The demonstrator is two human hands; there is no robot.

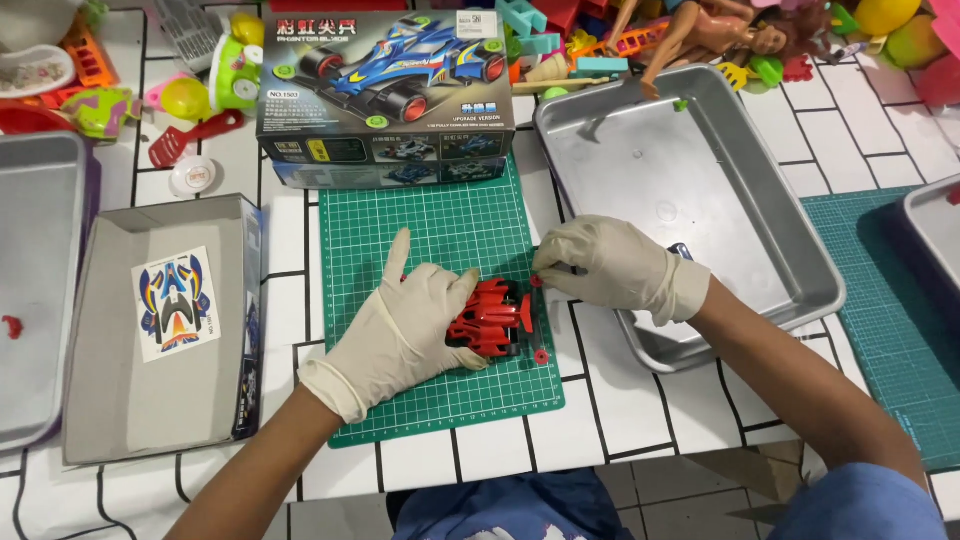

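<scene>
A red toy car chassis (492,318) lies on the green cutting mat (440,230). My left hand (400,325), in a pale glove, rests on the car's left side and holds it down, index finger stretched up the mat. My right hand (610,268), also gloved, pinches a small red part (537,281) at the car's upper right corner. A small red wheel piece (541,356) lies on the mat just below the car.
The toy car's box (385,95) stands behind the mat. A metal tray (690,200) lies at right, an open carton lid with a sticker sheet (175,303) at left, another tray (35,280) at far left. Mixed toys crowd the back edge.
</scene>
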